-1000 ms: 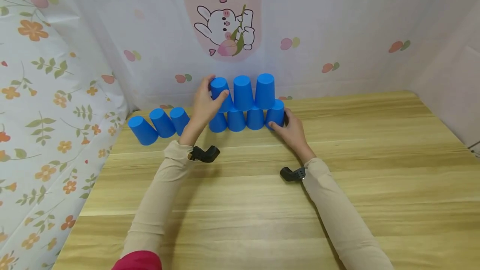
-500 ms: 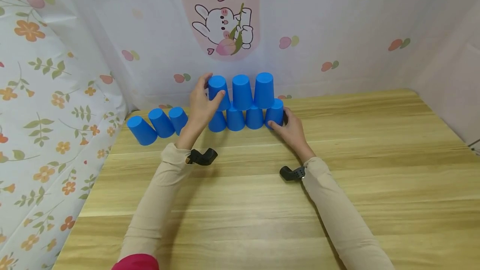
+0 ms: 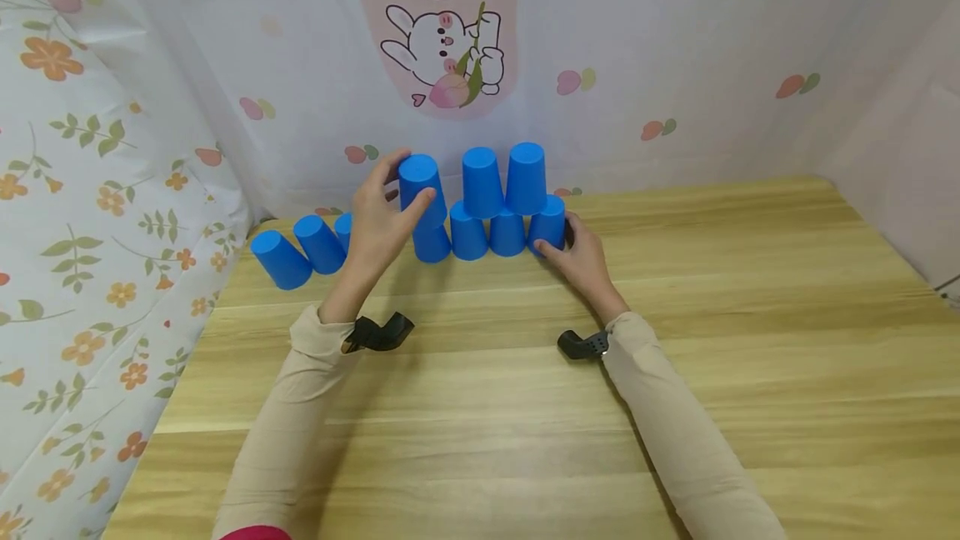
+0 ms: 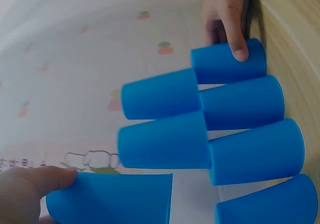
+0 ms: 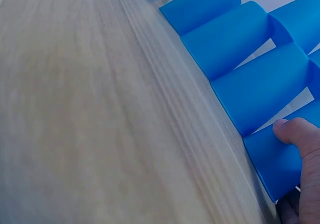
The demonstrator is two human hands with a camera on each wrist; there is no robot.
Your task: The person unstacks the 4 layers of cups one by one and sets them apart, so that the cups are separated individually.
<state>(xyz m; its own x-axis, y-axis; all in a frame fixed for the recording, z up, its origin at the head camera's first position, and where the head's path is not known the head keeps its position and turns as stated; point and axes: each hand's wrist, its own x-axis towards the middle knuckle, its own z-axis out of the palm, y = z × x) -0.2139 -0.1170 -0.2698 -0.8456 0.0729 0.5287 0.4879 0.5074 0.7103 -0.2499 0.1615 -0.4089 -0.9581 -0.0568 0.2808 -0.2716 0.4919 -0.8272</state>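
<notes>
Ten blue cups (image 3: 482, 182), all inverted and tapering toward flat, closed bases, span the upper left and centre of the head view. Four form a bottom row (image 3: 468, 232) at centre on the tabletop (image 3: 495, 407); two upper cups (image 3: 527, 177) straddle the junctions toward this row's right end; three outlying cups (image 3: 320, 245) stand at the left, the rightmost partly hidden by the left hand (image 3: 372, 219). The left hand is clamped on the held cup (image 3: 422, 177), thumb and fingers opposed, above the row's left end; in the left wrist view a gap separates its rim from the bottom row. The right hand (image 3: 585, 261) grips the row's rightmost cup, thumb on the front face. Cup walls are smooth and plastic-looking; the tabletop shows pale, streaked wood grain. Two beige sleeves (image 3: 690, 432) of wrinkled fabric each meet one angular black wrist device (image 3: 382, 332). White cloth (image 3: 637, 32), printed with one rabbit (image 3: 442, 48), hangs across the top; floral cloth (image 3: 75, 232) fills the left edge
</notes>
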